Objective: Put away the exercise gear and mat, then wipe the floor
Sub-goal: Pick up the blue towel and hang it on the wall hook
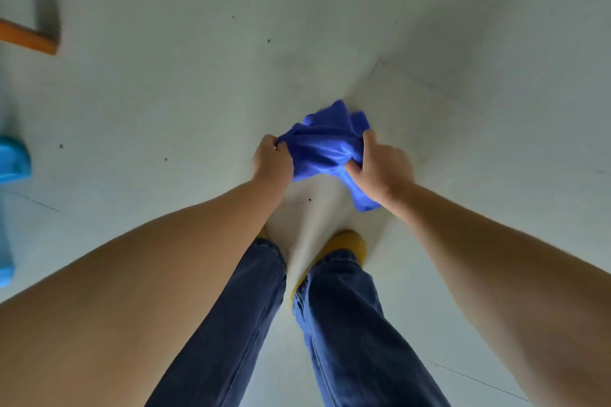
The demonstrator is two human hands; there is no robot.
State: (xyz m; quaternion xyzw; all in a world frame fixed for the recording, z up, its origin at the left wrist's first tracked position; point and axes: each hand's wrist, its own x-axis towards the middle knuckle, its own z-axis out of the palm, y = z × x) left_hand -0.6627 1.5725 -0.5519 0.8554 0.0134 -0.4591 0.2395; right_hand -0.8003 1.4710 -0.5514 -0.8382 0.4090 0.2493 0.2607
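Both hands grip a bunched blue cloth (325, 145) above the pale floor (198, 92): left hand (272, 160) pinching its nine o'clock edge, right hand (383, 168) clutching its three o'clock side. No writing legible.

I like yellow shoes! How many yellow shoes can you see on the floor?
2. One yellow shoe pokes out below the right hand; only a sliver of the other shows beside the left forearm, mostly hidden by arm and jeans.
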